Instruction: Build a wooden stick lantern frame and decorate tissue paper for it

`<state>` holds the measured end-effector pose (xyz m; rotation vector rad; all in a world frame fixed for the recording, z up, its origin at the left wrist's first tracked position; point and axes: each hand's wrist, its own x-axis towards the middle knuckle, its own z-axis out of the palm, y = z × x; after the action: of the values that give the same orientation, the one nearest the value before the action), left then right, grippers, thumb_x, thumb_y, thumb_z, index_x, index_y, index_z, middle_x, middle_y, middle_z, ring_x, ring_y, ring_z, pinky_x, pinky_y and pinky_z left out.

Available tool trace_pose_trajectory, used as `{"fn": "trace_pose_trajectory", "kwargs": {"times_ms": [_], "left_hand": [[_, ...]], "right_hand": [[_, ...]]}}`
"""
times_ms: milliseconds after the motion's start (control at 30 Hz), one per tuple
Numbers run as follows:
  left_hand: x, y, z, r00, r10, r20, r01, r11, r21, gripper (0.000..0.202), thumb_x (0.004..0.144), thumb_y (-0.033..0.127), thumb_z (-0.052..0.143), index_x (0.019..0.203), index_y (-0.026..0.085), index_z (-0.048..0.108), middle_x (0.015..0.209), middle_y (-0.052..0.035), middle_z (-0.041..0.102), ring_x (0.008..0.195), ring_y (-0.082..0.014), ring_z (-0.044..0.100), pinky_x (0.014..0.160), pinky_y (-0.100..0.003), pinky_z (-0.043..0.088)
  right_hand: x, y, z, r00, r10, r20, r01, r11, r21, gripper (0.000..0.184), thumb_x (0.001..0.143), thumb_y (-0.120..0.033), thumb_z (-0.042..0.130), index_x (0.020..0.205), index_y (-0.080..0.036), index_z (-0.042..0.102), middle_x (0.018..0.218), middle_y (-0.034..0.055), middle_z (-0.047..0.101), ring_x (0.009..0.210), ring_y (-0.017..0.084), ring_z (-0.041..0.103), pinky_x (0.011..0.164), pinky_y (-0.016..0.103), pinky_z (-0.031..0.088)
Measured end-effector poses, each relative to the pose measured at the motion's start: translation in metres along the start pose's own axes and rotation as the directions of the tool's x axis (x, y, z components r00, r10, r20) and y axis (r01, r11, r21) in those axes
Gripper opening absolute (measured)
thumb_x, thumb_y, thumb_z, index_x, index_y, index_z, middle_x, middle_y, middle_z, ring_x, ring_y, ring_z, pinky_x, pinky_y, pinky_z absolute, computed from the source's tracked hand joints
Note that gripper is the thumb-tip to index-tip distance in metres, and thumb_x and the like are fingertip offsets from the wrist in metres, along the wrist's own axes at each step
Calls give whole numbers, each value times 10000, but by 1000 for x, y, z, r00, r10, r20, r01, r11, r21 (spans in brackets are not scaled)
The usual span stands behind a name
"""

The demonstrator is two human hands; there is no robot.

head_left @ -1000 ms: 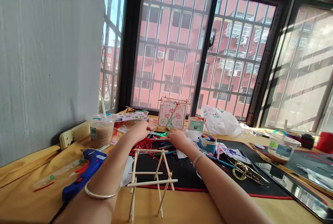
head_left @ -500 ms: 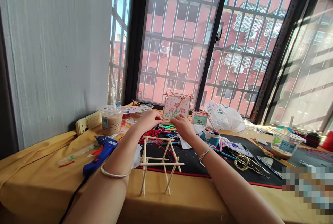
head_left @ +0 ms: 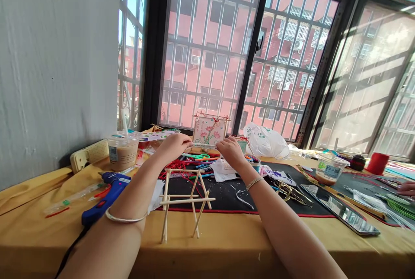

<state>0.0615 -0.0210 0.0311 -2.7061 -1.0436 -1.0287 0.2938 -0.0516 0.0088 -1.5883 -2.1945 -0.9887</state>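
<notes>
My left hand [head_left: 175,142] and my right hand [head_left: 231,149] are both raised over the far side of the black mat [head_left: 243,199], fingers pinched. A thin pale stick [head_left: 204,146] runs level between them, just in front of a small painted flower panel [head_left: 209,131] that stands by the window. Below the hands lie green-handled scissors [head_left: 201,156], red string [head_left: 177,171] and coloured pens. Nearer to me a frame of glued wooden sticks [head_left: 184,199] stands upright on the mat's front edge. Each wrist wears a bracelet.
A blue glue gun [head_left: 103,197] and an iced drink cup [head_left: 123,151] sit left on the yellow cloth, near a power strip [head_left: 87,155]. Right of the hands are a white plastic bag [head_left: 266,140], gold scissors [head_left: 287,190], a tablet [head_left: 340,212], another cup [head_left: 327,168]. Another person's hand [head_left: 407,188] shows at far right.
Both hands lifted from the clutter of scissors and pens up toward the painted panel, now with a stick between them. The camera swayed; the stick frame has not moved.
</notes>
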Motion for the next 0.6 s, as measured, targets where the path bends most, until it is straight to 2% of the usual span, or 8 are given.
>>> {"fn": "trace_pose_trajectory", "kwargs": {"times_ms": [133, 267, 467, 600], "left_hand": [[-1, -1, -2, 1000, 21, 5, -21, 999, 36, 256, 817, 307, 452, 747, 189, 668, 722, -19, 680, 671, -170, 597, 594, -237, 376], [-3, 2, -6, 999, 9, -37, -5, 995, 104, 270, 818, 348, 452, 789, 213, 685, 752, -20, 698, 685, -183, 608, 577, -242, 369], [-10, 11, -22, 975, -49, -218, 99, 969, 227, 331, 873, 330, 370, 1031, 216, 638, 1011, -39, 686, 906, -213, 604, 723, -276, 400], [-21, 14, -46, 942, -89, -324, 198, 926, 322, 389, 868, 409, 360, 1003, 183, 646, 944, -82, 677, 912, -267, 581, 791, -340, 385]], "right_hand": [[4, -17, 3, 998, 9, 63, -9, 1000, -12, 181, 897, -268, 488, 968, -128, 578, 914, 37, 606, 812, 148, 586, 741, 337, 482], [5, -18, 1, 996, 46, 70, -46, 999, -6, 188, 893, -270, 498, 1005, -137, 570, 957, 44, 600, 823, 146, 592, 719, 324, 506], [0, 10, 1, 983, 177, 56, -176, 984, -11, 216, 895, -280, 492, 1055, -152, 561, 1067, 65, 578, 930, 172, 574, 795, 367, 492], [-8, 29, 6, 943, 325, 72, -322, 945, -51, 251, 883, -289, 513, 1083, -142, 550, 1098, 81, 564, 944, 184, 570, 805, 381, 488]]}}
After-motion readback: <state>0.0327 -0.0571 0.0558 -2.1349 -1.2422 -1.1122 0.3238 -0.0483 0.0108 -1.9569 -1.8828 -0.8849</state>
